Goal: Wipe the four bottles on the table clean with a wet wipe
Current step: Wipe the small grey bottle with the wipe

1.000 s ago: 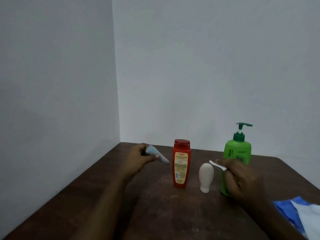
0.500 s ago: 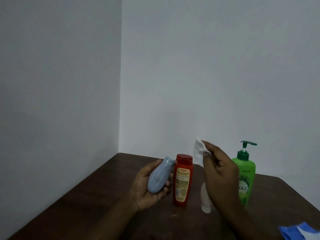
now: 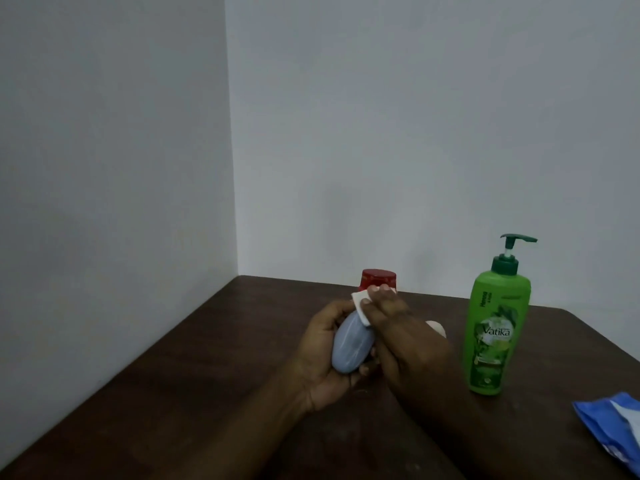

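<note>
Above the dark surface (image 3: 207, 393), nine o'clock of the green pump bottle (image 3: 495, 327), the left hand (image 3: 322, 362) grips the grey bottle (image 3: 351, 348) round its belly, a sound hold on something likely light and slick, while the right hand (image 3: 408, 351) pinches a wet wipe (image 3: 360, 303) against its top.

A small grey-blue oval plastic bottle (image 3: 353, 344) lies tilted, low in the centre of the frame, gripped in the left hand (image 3: 322, 351). The right hand (image 3: 405, 344) pinches a folded white wet wipe (image 3: 363, 317) against the bottle's upper end. Just behind the hands, only the cap of a red plastic bottle (image 3: 378, 278) shows, along with the rounded tip of a small white bottle (image 3: 437, 328). At the right, a tall green pump bottle (image 3: 497, 334) labelled Vatika stands upright.
</note>
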